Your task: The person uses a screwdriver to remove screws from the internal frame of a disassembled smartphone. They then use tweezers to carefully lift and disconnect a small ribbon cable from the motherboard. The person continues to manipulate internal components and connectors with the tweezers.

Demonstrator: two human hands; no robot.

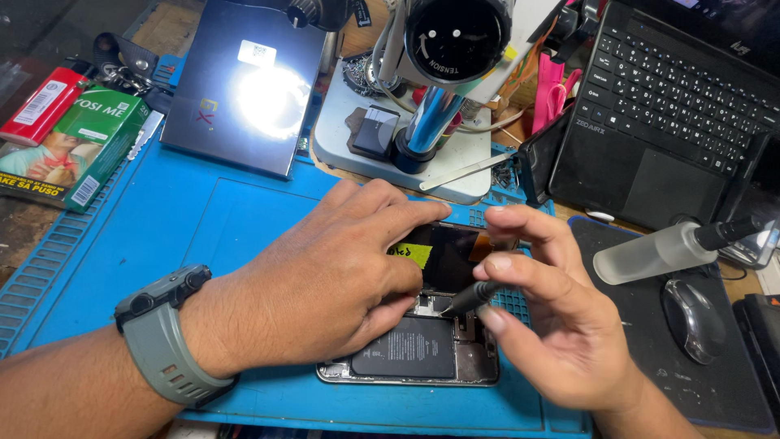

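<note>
On the blue repair mat (203,236), at the middle of a crowded worktop: an opened smartphone (410,354) lay face-up with its back removed, its dark battery (406,348) and circuitry exposed.

Left hand: the left hand (325,276) lay palm-down over the upper half of the phone, fingers spread and pressing, gripping nothing — it held the body steady. A grey watch (162,333) sat on that wrist.

Right hand: the right hand (552,317) was closed in a pinch on a slim dark tool (471,297), thumb and forefinger near its tip, which pointed down at the phone's board just above the battery.

Lifted screen: the dark display panel (447,252), with a small yellow sticker (413,254), stood tilted up behind the fingers; whether a cable joined it to the phone could not be told.

Around: a microscope base (390,138) with a silver post stood beyond the mat, a glossy dark panel (244,89) reflecting a lamp to its left, a green carton (89,142) and a red lighter (41,106) far left. To the right were a black laptop (658,106), a frosted spray bottle (658,252) and a mouse (693,317).

Doing it well: in my judgement the work called for a light, vertical touch — tip seated squarely before any turning or prying, the left hand firm, the raised panel not strained.
</note>
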